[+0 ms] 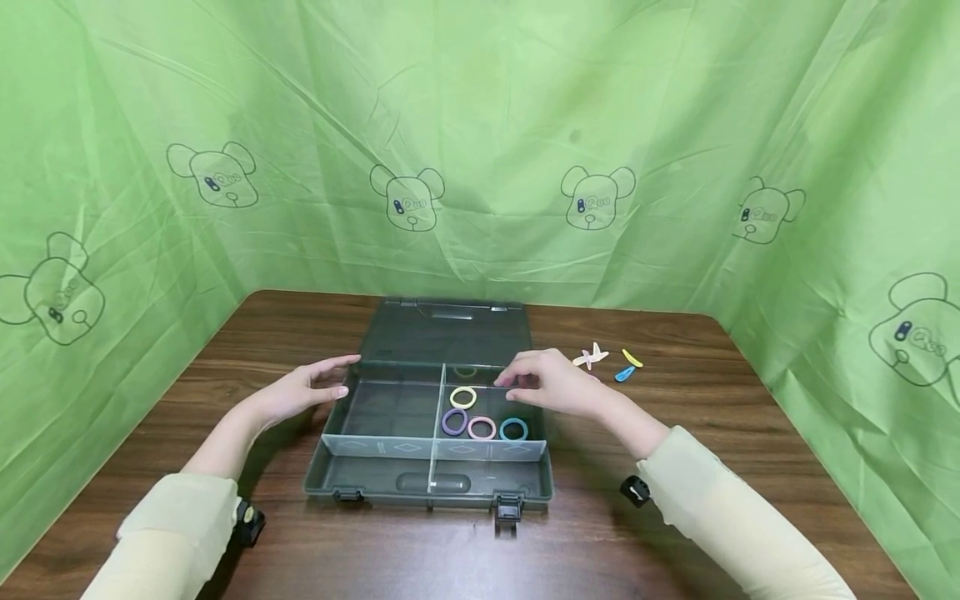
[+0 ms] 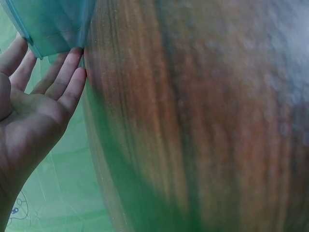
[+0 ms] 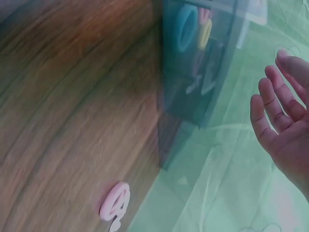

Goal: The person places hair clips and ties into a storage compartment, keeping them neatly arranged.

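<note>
A dark translucent divider box [image 1: 375, 467] stands with its lid [image 1: 450, 333] laid back. In its rear right compartment lie a yellow hair tie [image 1: 463, 397], a purple hair tie [image 1: 454, 422], a pink hair tie [image 1: 482, 428] and a teal hair tie [image 1: 513, 429]. My left hand [image 1: 303, 392] is at the box's left edge, fingers extended along it. Over the right side of that compartment hovers my right hand [image 1: 551, 382], fingers loosely bent; the right wrist view shows no object in it. Another pink hair tie [image 3: 115, 202] lies on the table.
Right of the box are pale star-shaped pieces [image 1: 592, 357], a yellow hair clip [image 1: 632, 358] and a blue hair clip [image 1: 625, 374]. Clear dividers [image 1: 375, 446] split the box into compartments. Green cloth [image 1: 487, 125] encloses the wooden table [image 1: 712, 433] at the back and sides.
</note>
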### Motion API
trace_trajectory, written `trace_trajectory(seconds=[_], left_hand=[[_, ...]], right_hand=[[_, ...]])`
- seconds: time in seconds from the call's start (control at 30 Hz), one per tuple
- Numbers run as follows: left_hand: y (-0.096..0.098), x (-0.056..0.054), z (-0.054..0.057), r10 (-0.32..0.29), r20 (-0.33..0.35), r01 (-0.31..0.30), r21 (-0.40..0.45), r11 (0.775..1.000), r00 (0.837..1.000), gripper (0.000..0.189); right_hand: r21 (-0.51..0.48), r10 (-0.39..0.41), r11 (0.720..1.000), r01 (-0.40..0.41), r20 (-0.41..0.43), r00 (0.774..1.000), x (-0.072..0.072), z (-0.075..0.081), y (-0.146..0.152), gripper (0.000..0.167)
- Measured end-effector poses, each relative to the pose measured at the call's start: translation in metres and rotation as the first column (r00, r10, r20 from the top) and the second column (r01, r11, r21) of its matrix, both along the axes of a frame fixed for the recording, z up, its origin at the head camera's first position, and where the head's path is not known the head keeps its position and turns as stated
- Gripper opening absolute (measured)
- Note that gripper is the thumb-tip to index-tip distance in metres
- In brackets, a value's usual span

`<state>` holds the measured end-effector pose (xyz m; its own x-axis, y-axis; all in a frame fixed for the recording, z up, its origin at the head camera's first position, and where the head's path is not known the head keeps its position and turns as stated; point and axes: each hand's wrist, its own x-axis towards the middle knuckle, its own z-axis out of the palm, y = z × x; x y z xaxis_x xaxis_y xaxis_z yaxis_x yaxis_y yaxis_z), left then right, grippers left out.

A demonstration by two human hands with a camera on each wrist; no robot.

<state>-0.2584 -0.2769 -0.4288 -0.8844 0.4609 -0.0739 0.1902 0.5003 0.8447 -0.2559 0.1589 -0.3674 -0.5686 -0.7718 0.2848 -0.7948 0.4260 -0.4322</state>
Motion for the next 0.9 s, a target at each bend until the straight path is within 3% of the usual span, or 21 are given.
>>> trace_trajectory(seconds=[0.37, 0.63, 0.9], left_hand=[[-0.001, -0.001, -0.001, 0.0, 0.002, 0.001, -0.007, 1.0, 1.0, 0.058], [0.0, -0.002, -0.002, -0.005, -0.001, 0.005, -0.005, 1.0, 1.0, 0.058], [-0.002, -0.002, -0.002, 0.004, -0.02, -0.004, -0.034, 0.999, 1.0, 0.06]], right_hand=[[-0.088, -0.151, 0.985, 0.15, 0.003, 0.989, 0.003, -0.001, 0.043, 0.019], [-0.127, -0.281, 0.953, 0.276, -0.019, 0.96, 0.005, -0.012, 0.076, 0.019], [-0.153, -0.395, 0.909, 0.388, -0.018, 0.919, -0.002, -0.029, 0.101, 0.017]])
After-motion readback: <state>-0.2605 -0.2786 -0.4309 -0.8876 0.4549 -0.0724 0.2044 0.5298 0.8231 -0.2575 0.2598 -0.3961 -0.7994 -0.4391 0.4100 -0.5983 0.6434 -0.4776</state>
